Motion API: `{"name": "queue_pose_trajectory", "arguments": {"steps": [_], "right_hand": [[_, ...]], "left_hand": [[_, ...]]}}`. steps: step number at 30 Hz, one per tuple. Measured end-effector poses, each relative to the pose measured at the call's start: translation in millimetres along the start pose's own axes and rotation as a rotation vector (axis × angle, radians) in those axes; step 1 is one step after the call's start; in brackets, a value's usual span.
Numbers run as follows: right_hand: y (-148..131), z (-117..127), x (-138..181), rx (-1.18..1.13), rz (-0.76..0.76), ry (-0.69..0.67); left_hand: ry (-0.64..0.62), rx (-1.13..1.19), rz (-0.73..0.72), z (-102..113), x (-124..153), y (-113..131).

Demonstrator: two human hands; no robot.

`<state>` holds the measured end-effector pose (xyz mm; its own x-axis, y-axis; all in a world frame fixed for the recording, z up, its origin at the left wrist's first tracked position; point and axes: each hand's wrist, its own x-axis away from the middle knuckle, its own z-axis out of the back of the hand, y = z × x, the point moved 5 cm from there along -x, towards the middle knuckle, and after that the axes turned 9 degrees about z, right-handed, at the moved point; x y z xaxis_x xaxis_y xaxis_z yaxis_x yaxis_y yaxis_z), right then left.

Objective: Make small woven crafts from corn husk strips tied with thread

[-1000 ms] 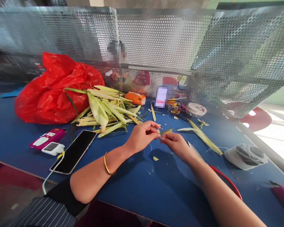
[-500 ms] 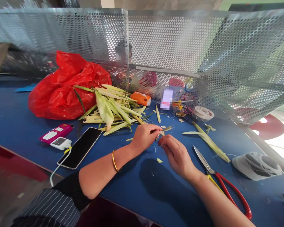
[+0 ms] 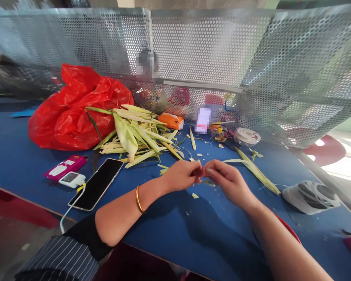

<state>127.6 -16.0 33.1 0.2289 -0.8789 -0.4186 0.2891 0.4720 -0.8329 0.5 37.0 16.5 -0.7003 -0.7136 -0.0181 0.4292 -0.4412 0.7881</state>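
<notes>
My left hand (image 3: pixel 183 175) and my right hand (image 3: pixel 226 179) meet fingertip to fingertip just above the blue table (image 3: pixel 175 230), near its middle. Both are pinched closed on a small piece of green leaf strip (image 3: pixel 206 182), which is mostly hidden by the fingers. A gold bangle (image 3: pixel 138 199) sits on my left wrist. A pile of pale green leaf strips (image 3: pixel 134 136) lies behind my left hand. One long leaf strip (image 3: pixel 256 169) lies to the right of my right hand.
A red plastic bag (image 3: pixel 76 109) sits at the back left. A dark phone (image 3: pixel 97 183), a white charger (image 3: pixel 71 179) and a pink case (image 3: pixel 64 166) lie at the left. A tape roll (image 3: pixel 247 136), an orange object (image 3: pixel 171 120) and a grey pouch (image 3: pixel 311 197) stand near the perforated metal screen (image 3: pixel 210 50). Red scissor handles (image 3: pixel 289 230) show under my right forearm.
My hands have come closer together, fingertips now touching, and the leaf piece that stuck out between them is hidden. My right forearm now covers most of the scissors.
</notes>
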Motion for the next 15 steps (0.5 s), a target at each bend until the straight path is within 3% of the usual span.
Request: {"name": "queue_pose_trajectory", "arguments": {"steps": [3, 5, 10, 13, 15], "right_hand": [[16.0, 11.4, -2.8, -0.352, -0.156, 0.101], [28.6, 9.5, -2.9, -0.566, -0.258, 0.183], [47.5, -18.2, -1.5, -0.82, -0.395, 0.248], [43.6, -26.8, -0.7, -0.716, -0.325, 0.259], [34.6, -26.5, 0.6, -0.495, -0.22, 0.242]], "left_hand": [[-0.204, 0.366, -0.016, -7.3, 3.2, 5.6], [-0.217, 0.596, -0.026, -6.5, 3.9, 8.8], [0.082, 0.744, -0.05, 7.8, -0.9, 3.6], [0.333, 0.638, -0.018, 19.6, -2.6, -6.0], [0.474, 0.502, 0.013, 27.1, -2.0, -10.8]]}}
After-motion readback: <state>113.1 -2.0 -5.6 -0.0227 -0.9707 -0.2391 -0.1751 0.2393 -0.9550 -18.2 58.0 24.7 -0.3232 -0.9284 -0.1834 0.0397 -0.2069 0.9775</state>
